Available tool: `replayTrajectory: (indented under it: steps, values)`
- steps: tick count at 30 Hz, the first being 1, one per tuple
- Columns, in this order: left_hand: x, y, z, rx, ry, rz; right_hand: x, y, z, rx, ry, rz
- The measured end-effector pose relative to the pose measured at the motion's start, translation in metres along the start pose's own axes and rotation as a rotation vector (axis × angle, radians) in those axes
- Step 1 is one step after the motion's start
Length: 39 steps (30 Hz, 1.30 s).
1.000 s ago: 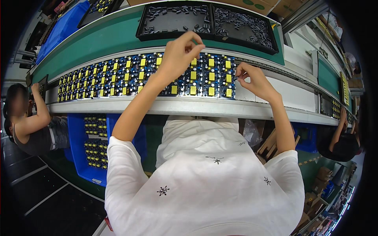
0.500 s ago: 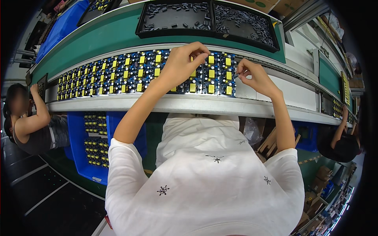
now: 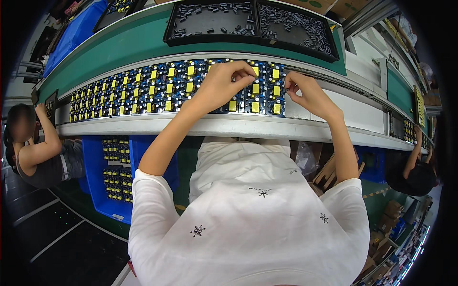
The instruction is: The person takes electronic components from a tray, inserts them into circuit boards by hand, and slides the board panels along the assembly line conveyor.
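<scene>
Rows of circuit boards [image 3: 151,89] with yellow blocks, blue parts and small white-topped cylinders lie side by side along the line in front of me. Over the right part of these rows is my left hand [image 3: 223,85], its thumb and forefinger closed together close to a yellow block. Whatever is between those fingertips is too small to make out. At the right end of the boards my right hand [image 3: 309,95] is closed in a pinch, with a tiny dark piece barely showing at its fingertips beside the last column.
Beyond the boards, two black trays [image 3: 292,33] hold loose dark cylindrical components on a green surface [image 3: 138,45]. A blue bin [image 3: 101,202] with more boards stands below at the left. One person [image 3: 40,152] works at far left, another [image 3: 410,169] at far right.
My left hand has dropped slightly toward me over the boards, fingers still together. The right hand has barely shifted, with its fingertips still by the boards' right end.
</scene>
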<state>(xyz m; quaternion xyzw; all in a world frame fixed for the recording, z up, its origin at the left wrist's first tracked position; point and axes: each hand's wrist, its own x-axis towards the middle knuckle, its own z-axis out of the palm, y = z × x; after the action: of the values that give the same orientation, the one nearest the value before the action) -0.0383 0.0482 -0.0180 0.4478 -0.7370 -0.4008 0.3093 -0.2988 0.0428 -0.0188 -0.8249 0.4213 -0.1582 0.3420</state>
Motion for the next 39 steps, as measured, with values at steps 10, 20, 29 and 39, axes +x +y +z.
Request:
replayTrajectory:
  steps: [10,20,29,39]
  values:
    - [0.004,0.003,0.006,-0.212,-0.065,-0.206,-0.004,-0.018,0.012,-0.248,0.085,0.009]
    - [-0.010,0.027,0.029,0.234,-0.142,0.010,0.156,0.007,-0.019,-0.692,0.282,-0.380]
    - [-0.011,0.020,0.040,0.547,-0.112,0.236,0.215,0.014,-0.006,-0.858,-0.013,-0.039]
    - [-0.009,0.022,0.045,0.648,-0.111,0.280,0.197,0.024,-0.008,-0.651,0.224,-0.213]
